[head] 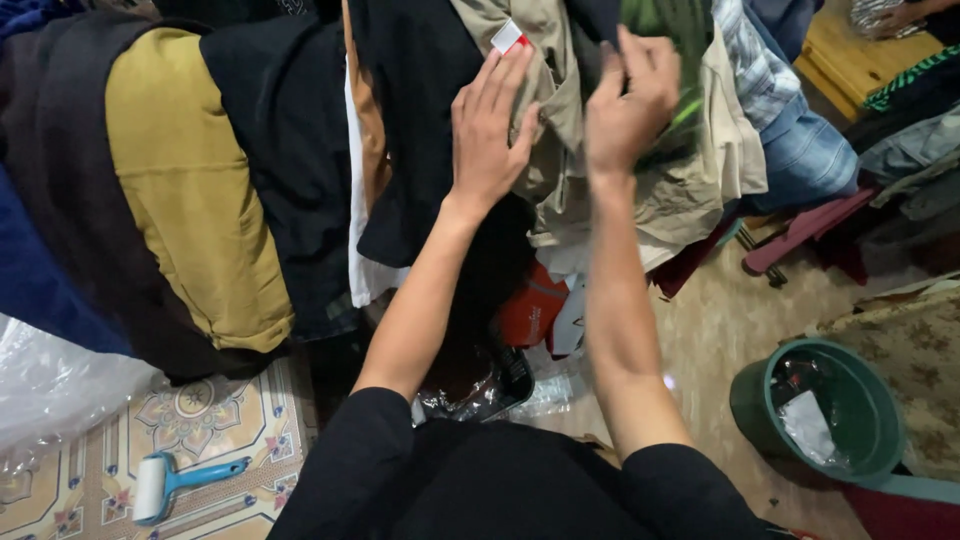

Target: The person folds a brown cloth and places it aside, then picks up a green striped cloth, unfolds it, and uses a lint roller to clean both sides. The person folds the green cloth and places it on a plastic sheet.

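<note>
A row of hanging clothes fills the top of the head view. My left hand [488,130] lies flat with fingers spread against a black garment [420,120] and the edge of a beige garment [540,100], just below a small white and red tag [508,36]. My right hand [628,100] is raised beside it, fingers curled into the fabric of a blurred green garment [675,60] next to the beige one. Whether the right hand truly grips the cloth is unclear from the blur.
A mustard and black jacket [190,190] hangs at the left. A lint roller with a blue handle [170,482] lies on the patterned floor. A green bucket [760,400] holding scraps stands at the lower right. Denim and checked clothes [790,110] hang at the right.
</note>
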